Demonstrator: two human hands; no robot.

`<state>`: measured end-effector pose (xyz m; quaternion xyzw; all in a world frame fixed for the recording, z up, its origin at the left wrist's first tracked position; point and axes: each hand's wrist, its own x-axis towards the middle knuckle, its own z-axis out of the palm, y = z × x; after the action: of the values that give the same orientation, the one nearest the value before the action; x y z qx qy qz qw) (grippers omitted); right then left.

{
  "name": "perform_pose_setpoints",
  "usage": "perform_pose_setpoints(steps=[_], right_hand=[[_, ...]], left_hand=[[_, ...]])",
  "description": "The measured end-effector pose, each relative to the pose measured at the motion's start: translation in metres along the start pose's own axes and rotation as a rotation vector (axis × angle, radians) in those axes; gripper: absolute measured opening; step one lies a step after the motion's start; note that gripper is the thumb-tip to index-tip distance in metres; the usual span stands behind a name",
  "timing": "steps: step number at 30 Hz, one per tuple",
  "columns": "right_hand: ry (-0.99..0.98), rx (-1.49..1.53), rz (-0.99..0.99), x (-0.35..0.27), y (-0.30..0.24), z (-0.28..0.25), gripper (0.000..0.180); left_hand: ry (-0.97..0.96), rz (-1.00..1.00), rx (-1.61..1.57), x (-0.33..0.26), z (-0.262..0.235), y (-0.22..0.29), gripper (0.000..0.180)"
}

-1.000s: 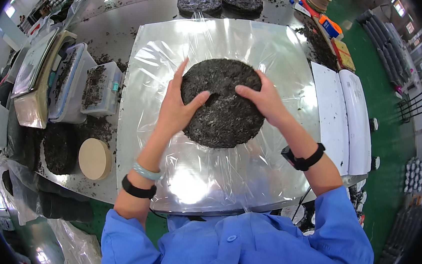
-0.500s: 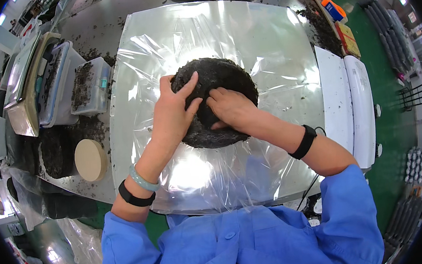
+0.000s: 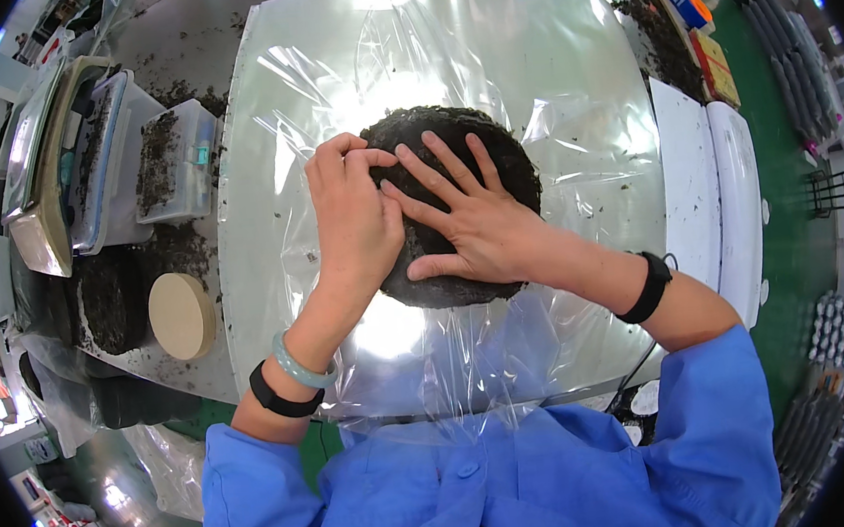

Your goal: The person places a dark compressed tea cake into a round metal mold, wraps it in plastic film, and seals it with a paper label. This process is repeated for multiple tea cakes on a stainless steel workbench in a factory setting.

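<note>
A thick, dark, rough-edged round cake of pressed flaky material (image 3: 464, 285) lies on clear plastic film (image 3: 326, 81) in front of me. My right hand (image 3: 479, 223) is spread flat on top of it, fingers apart and thumb out toward the near left. At the cake's left rim my left hand (image 3: 352, 204) is curled, its bent fingers closed by the upper left edge. Whatever those fingers may pinch is hidden. The film covers a shiny pale metal sheet (image 3: 597, 318) and reaches over its near edge toward me.
On the left stand clear plastic bins (image 3: 177, 164) with dark crumbs, a pale round disc (image 3: 182, 316) and another dark cake (image 3: 109, 301). To the right are a white rounded appliance (image 3: 736, 206), a yellow-red box (image 3: 715, 67) and an orange-blue tool (image 3: 687, 3). Dark crumbs lie at the far right.
My right hand has gone from curled fingers to lying flat and spread on the cake. The left hand has closed from a spread pose at the rim. The cake appears slightly further right.
</note>
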<state>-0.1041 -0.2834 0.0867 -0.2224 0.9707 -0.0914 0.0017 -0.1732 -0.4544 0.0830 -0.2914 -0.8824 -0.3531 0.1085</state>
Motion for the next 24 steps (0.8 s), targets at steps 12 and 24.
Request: perform_pose_setpoints(steps=[12,24], right_hand=[[0.027,-0.077,-0.094,-0.002,0.022,0.031,0.063],[-0.04,-0.131,-0.086,0.001,0.023,0.036,0.065]], left_hand=[[0.274,0.072,0.07,0.038,-0.019,-0.05,0.047],[0.526,-0.426,-0.434,0.033,-0.195,-0.116,0.042]])
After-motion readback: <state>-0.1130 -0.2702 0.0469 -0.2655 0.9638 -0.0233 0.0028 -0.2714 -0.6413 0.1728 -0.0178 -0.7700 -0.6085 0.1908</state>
